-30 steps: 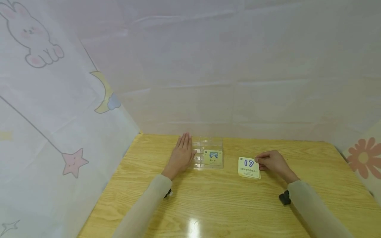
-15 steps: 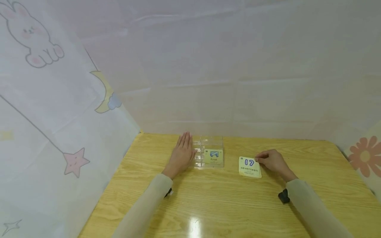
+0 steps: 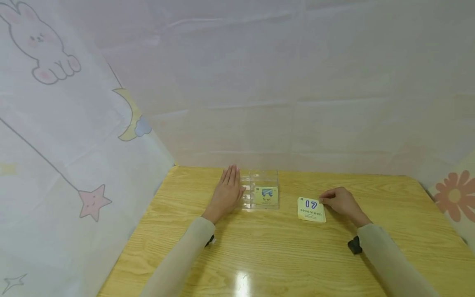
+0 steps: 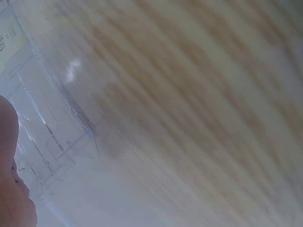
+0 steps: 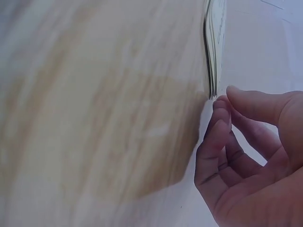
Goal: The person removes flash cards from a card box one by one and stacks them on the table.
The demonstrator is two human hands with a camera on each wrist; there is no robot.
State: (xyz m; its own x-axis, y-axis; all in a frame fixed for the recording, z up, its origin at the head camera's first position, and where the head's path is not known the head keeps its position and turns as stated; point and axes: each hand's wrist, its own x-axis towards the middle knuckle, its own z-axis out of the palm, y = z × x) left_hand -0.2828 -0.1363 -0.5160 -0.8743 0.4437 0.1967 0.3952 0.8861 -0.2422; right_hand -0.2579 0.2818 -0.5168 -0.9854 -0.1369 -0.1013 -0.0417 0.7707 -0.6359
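Note:
My left hand [image 3: 227,193] lies with straight fingers along the left side of a clear plastic box [image 3: 263,176]. Inside the box's right compartment is a card [image 3: 266,196] reading "first". The left wrist view shows part of this box [image 4: 47,118] beside the edge of my hand [image 4: 12,189]. To the right, my right hand [image 3: 343,205] pinches the upper right corner of a small stack of cards [image 3: 311,210], the top one marked 17 and "seventeen". Seen edge-on in the right wrist view, several thin cards [image 5: 214,52] bow slightly, with thumb and fingertips at their corner.
A wooden table [image 3: 274,251] carries everything. Its back edge meets a pale hanging sheet [image 3: 237,103], and another printed sheet [image 3: 48,136] stands along the left. A dark wrist device [image 3: 355,246] shows at the right sleeve.
The lower card, sticking out under the seventeen card a second ago, now lies more nearly in line with it. The stack shifted up slightly, then back down. My left hand stayed still.

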